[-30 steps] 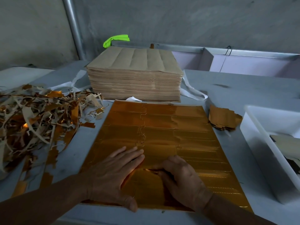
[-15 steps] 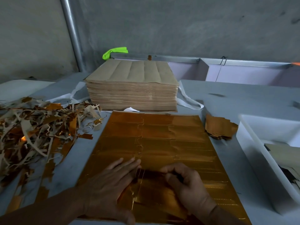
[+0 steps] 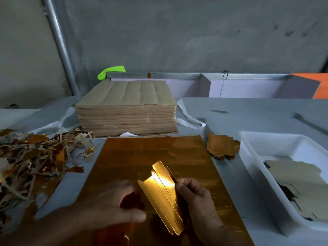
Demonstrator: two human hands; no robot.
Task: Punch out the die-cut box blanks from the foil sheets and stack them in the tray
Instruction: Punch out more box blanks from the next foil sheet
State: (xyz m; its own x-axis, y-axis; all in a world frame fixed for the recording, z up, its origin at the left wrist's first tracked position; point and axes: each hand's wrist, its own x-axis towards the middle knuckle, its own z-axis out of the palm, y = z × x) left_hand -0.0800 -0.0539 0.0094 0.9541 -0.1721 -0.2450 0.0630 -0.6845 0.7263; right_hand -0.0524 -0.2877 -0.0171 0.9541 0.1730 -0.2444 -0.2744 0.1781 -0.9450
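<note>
Two bare forearms came up from the bottom edge, angled in toward each other. The left hand (image 3: 113, 205) was low and palm down, blurred, with its fingers fairly straight and pointing forward and to the right. Its thumb stretched out toward the other hand. The right hand (image 3: 198, 197) was just beside it, knuckles toward the camera. Its fingers were curled, pinching one edge of a gold blank (image 3: 163, 196) between thumb and fingertips.
</note>
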